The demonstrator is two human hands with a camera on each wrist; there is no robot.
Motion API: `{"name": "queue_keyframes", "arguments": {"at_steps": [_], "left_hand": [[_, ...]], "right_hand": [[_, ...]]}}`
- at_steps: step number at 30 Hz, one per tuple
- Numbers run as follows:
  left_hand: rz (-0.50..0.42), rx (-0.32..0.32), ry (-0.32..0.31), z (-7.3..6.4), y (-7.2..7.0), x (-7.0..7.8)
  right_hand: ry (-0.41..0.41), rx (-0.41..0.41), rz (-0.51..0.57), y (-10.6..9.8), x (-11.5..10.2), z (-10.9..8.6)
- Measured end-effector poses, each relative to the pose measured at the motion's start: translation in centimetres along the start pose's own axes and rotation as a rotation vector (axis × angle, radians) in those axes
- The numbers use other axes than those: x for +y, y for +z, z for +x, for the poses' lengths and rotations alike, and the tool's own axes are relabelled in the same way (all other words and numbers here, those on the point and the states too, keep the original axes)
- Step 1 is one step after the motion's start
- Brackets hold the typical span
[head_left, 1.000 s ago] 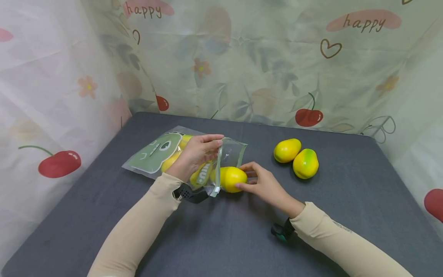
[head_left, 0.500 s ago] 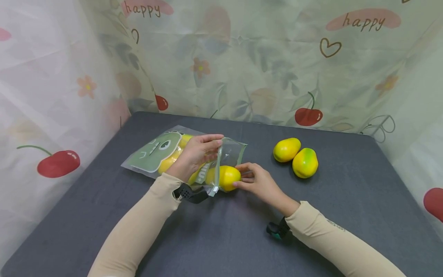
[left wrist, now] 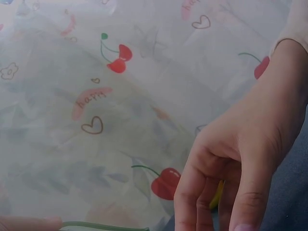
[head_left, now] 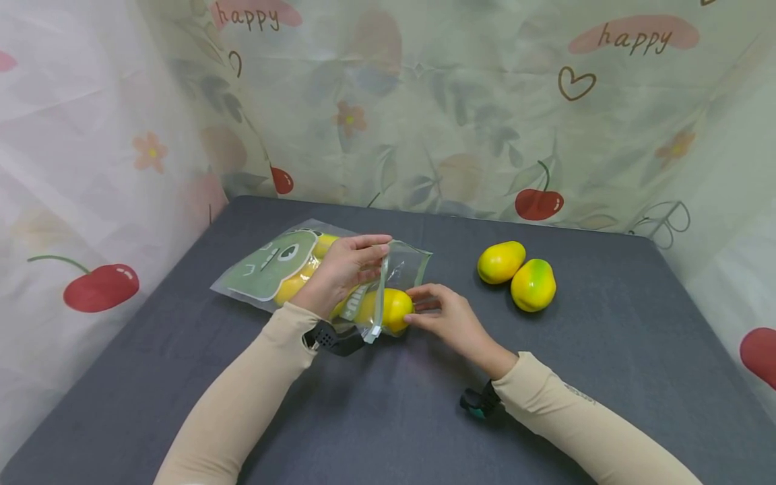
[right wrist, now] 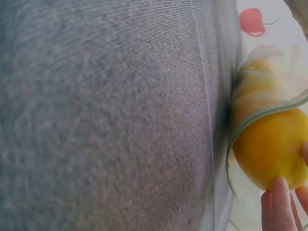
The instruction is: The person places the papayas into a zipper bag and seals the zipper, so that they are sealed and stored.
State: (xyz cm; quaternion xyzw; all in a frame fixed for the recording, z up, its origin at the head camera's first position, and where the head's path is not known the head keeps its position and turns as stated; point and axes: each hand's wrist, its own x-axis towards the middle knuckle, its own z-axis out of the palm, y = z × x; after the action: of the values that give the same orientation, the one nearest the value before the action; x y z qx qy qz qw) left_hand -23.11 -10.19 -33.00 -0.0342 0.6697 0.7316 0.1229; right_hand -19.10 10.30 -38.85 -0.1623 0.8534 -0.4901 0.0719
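Observation:
In the head view my left hand (head_left: 342,273) pinches the upper rim of a clear zip bag (head_left: 405,264) with a green cartoon face printed on it. The bag lies on its side, its mouth facing right, and several yellow fruits show through it. A yellow mango (head_left: 397,310) sits partly inside the mouth. My right hand (head_left: 451,323) holds that mango's outer end between thumb and fingers. The right wrist view shows the mango (right wrist: 272,149) within the bag's rim, with fingertips (right wrist: 280,185) against it. The left wrist view hides most of the bag.
Two more mangoes, one yellow (head_left: 501,263) and one yellow-green (head_left: 533,285), lie together right of the bag. A dark grey cloth (head_left: 388,417) covers the table. Printed curtains (head_left: 424,101) stand behind and at both sides.
My right hand has moved left, and the mango has slid further into the bag's mouth. The left hand has stayed at the bag's rim. The two loose mangoes have not moved.

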Motion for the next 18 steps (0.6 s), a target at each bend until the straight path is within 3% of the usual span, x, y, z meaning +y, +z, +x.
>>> {"name": "queue_keyframes", "arguments": {"at_steps": [18], "left_hand": [[-0.015,0.009,-0.008,0.1,0.2,0.1]], "right_hand": [[-0.024,-0.005,-0.009,1.4,0.0,0.2]]}}
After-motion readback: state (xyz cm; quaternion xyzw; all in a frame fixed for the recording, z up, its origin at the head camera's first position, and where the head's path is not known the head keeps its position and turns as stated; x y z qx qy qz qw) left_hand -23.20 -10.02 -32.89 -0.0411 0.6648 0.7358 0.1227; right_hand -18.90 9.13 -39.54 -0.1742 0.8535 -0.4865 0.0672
